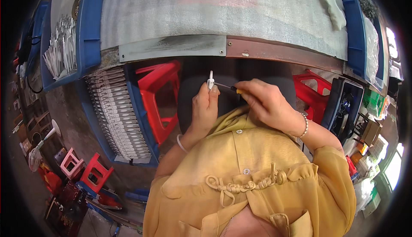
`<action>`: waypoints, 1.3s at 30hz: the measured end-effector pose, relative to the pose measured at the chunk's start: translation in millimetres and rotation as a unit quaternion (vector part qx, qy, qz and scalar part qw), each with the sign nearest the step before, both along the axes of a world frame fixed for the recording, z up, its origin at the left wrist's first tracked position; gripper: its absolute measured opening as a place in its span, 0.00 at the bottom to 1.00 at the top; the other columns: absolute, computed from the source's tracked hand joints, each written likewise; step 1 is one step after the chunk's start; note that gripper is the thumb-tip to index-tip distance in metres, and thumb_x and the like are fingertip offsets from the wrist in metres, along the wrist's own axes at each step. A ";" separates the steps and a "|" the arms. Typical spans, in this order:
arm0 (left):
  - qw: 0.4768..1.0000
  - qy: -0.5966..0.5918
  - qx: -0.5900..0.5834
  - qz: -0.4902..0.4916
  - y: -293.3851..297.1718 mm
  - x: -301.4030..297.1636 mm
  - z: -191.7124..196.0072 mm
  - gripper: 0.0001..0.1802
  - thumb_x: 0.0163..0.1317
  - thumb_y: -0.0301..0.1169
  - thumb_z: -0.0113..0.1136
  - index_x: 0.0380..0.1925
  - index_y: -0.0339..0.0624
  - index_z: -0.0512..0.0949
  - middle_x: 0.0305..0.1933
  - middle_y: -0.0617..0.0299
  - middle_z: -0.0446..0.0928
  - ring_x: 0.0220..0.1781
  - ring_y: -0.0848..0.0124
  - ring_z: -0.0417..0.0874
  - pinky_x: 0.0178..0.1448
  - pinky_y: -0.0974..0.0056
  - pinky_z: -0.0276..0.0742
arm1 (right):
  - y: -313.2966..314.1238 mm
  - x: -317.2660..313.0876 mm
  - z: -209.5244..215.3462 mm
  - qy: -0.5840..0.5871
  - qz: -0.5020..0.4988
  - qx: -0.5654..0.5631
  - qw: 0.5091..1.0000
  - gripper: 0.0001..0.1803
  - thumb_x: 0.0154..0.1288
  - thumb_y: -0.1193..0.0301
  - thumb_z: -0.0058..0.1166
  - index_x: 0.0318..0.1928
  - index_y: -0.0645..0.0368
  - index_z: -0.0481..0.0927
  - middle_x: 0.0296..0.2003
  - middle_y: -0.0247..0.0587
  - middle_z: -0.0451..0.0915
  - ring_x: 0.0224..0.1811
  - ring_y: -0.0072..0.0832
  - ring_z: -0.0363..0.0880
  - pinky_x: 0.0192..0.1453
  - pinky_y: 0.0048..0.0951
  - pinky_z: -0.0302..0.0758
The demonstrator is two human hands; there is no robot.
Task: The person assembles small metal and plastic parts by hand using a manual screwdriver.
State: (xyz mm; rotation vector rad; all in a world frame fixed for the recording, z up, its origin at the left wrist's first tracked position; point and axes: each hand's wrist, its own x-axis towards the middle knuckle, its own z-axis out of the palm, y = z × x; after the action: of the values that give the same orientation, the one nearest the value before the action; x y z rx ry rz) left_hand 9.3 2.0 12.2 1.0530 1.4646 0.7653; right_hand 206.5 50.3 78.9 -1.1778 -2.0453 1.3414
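Centrally, a small white plastic part (210,82), smooth and narrow with a rounded lower body, stands upright just below the bench edge (171,48), pinched at its base by the left hand (206,106). That hand is clamped on the part, fingers curled and thumb up, wrist bent inward, with a pale bangle on the forearm. A thin screwdriver (225,86) with a dark metal shaft and a yellow handle lies nearly level, its tip meeting the part's side. The right hand (266,104) is closed around the screwdriver handle, knuckles up, a beaded bracelet at the wrist. Both hands are held close together in front of the chest, over a dark lap. The person wears a mustard-yellow blouse of soft, slightly crinkled fabric with a knotted cord trim.

The bench is covered by a grey ribbed foam sheet (214,9), with a scuffed grey metal strip and a brown rail along its front. A blue plastic crate (141,108) to the left holds neat rows of white plastic parts. A red plastic stool (161,95) stands beside it, and another red stool (311,91) is at the right.
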 end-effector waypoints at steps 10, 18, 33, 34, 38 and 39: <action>0.981 0.161 0.102 -0.026 2.3 7.8 -9.4 0.10 0.70 0.29 0.46 0.31 0.33 0.66 0.22 0.40 0.72 0.28 0.39 0.77 0.28 0.45 0.66 | 0.0 -11.7 -33.3 0.064 -0.121 -0.166 0.977 0.08 0.64 0.76 0.56 0.42 0.67 0.81 0.32 0.48 0.83 0.32 0.26 0.83 0.37 0.27 0.78; 0.992 0.100 0.073 0.004 -0.7 6.1 -12.4 0.09 0.69 0.28 0.47 0.32 0.32 0.66 0.22 0.40 0.73 0.28 0.39 0.77 0.28 0.46 0.67 | 18.5 -26.6 8.6 -0.271 0.208 0.155 0.927 0.18 0.62 0.69 0.55 0.53 0.59 0.79 0.24 0.46 0.77 0.22 0.40 0.79 0.25 0.36 0.75; 0.992 0.092 0.087 0.028 2.8 13.8 -21.8 0.11 0.69 0.33 0.49 0.33 0.35 0.68 0.26 0.34 0.74 0.27 0.43 0.79 0.29 0.47 0.71 | 26.9 -5.9 -4.5 0.030 -0.116 -0.402 0.908 0.13 0.64 0.69 0.57 0.45 0.65 0.82 0.32 0.46 0.84 0.32 0.28 0.83 0.36 0.29 0.77; 0.994 0.111 0.000 0.007 -4.7 4.6 -37.3 0.10 0.70 0.33 0.49 0.32 0.38 0.70 0.24 0.47 0.75 0.22 0.58 0.76 0.25 0.56 0.69 | 23.8 -2.3 -11.0 0.049 -0.074 -0.290 0.953 0.14 0.65 0.68 0.55 0.45 0.65 0.82 0.35 0.47 0.84 0.34 0.32 0.82 0.39 0.32 0.77; 0.950 -0.232 -0.162 0.134 -1.5 -24.4 0.8 0.06 0.71 0.32 0.48 0.35 0.44 0.71 0.17 0.75 0.58 0.13 0.85 0.57 0.14 0.76 0.52 | -0.8 -1.6 -17.5 -0.056 -0.008 -0.029 0.998 0.15 0.66 0.68 0.50 0.49 0.62 0.76 0.40 0.55 0.78 0.42 0.51 0.78 0.47 0.45 0.75; 0.937 -0.283 -0.140 0.149 -4.0 -27.8 6.5 0.07 0.71 0.33 0.49 0.36 0.42 0.70 0.15 0.75 0.55 0.11 0.83 0.55 0.12 0.74 0.50 | -8.5 0.1 -20.1 -0.090 -0.021 -0.013 0.996 0.15 0.65 0.69 0.51 0.49 0.62 0.76 0.41 0.56 0.77 0.42 0.52 0.78 0.46 0.47 0.75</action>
State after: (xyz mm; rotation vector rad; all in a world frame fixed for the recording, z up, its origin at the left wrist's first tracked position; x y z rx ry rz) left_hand -18.5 -2.0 18.7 0.3449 1.1879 0.9450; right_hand 206.6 41.8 58.8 -1.3908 -2.1187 1.2875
